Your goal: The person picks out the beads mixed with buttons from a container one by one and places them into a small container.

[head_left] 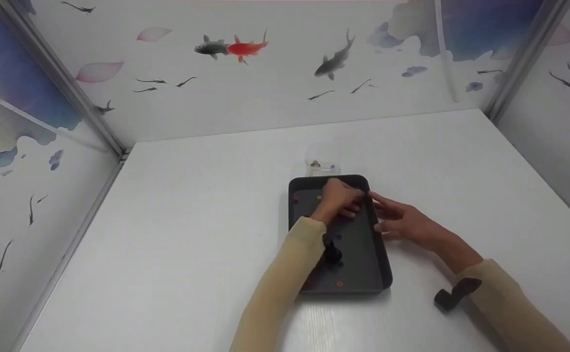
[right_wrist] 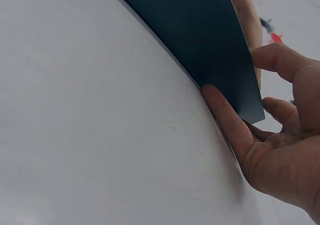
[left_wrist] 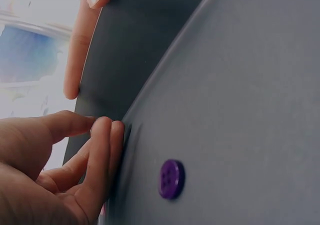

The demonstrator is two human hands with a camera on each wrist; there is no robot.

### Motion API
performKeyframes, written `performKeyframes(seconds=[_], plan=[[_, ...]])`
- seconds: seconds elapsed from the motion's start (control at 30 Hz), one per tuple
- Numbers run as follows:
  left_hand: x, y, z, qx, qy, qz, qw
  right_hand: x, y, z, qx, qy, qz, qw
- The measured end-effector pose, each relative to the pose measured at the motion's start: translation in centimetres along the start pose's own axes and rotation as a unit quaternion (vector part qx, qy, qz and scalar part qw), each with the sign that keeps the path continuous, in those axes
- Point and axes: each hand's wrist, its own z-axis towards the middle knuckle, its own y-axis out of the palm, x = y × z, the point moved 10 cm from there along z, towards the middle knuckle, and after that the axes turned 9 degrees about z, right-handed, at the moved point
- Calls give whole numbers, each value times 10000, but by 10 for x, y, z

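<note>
A dark rectangular baking tray [head_left: 363, 274] stands on the white table. My left hand [head_left: 341, 198] reaches inside it, at the far right. In the left wrist view, the left hand's thumb and curled fingers [left_wrist: 102, 155] come together where the tray's floor meets its side wall; whether they pinch something I cannot tell. A purple button [left_wrist: 171, 179] lies on the tray floor close by. Outside the tray, my right hand [head_left: 409, 225] touches the right wall with extended fingers. One right finger [right_wrist: 225, 110] lies along the wall's lower edge, with the thumb up at the rim.
A yellow button [head_left: 319, 197] and a red button [head_left: 339, 284] lie in the tray. Behind the tray sits a small clear container [head_left: 322, 169] with several small pieces. White panels [head_left: 275, 98] printed with fish enclose the table.
</note>
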Motion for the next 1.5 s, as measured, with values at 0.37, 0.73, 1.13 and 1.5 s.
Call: performKeyframes(seconds=[0.37, 0.73, 1.13, 1.5], plan=[[-6, -11, 1, 102, -81, 107, 9999, 0, -1, -1, 143, 184, -103, 9997], [-6, -25, -1, 187, 15, 27, 9998, 0, -2, 0, 169, 126, -190, 9996], [-5, -34, 0, 168, -44, 38, 9998, 0, -2, 0, 272, 163, -198, 9993], [-5, -43, 0, 278, -94, 237, 9993, -4, 0, -2, 232, 82, -193, 9995]])
